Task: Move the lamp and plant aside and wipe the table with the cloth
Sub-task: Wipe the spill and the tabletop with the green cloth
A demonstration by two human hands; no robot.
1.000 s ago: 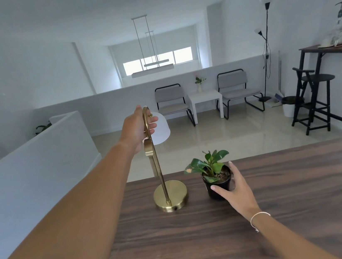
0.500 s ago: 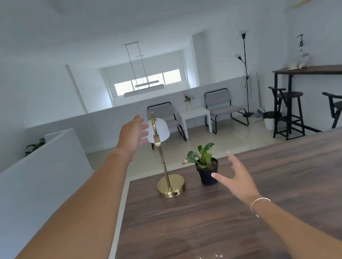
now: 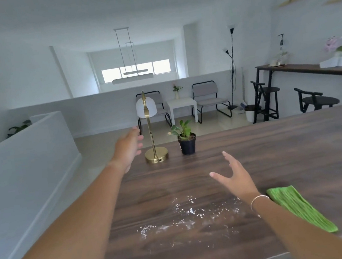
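Observation:
A brass lamp (image 3: pixel 154 148) with a white shade stands upright at the far left corner of the dark wooden table (image 3: pixel 289 157). Just right of it sits a small green plant in a black pot (image 3: pixel 187 144). My left hand (image 3: pixel 128 150) hovers open to the left of the lamp stem, not touching it. My right hand (image 3: pixel 235 175) is open above the table's middle, well short of the pot. A green cloth (image 3: pixel 300 208) lies flat by my right wrist. Spilled water (image 3: pixel 188 216) glistens on the near part of the table.
The table's left edge drops to a tiled floor beside a low white wall (image 3: pixel 24 161). Beyond the far edge are two chairs, a white side table (image 3: pixel 182 104), a floor lamp, black stools (image 3: pixel 316 101) and a high side table at the right.
Both hands let go and pulled back: the left off the lamp's top, the right off the pot. The view drew back, bringing the water and the green cloth into sight.

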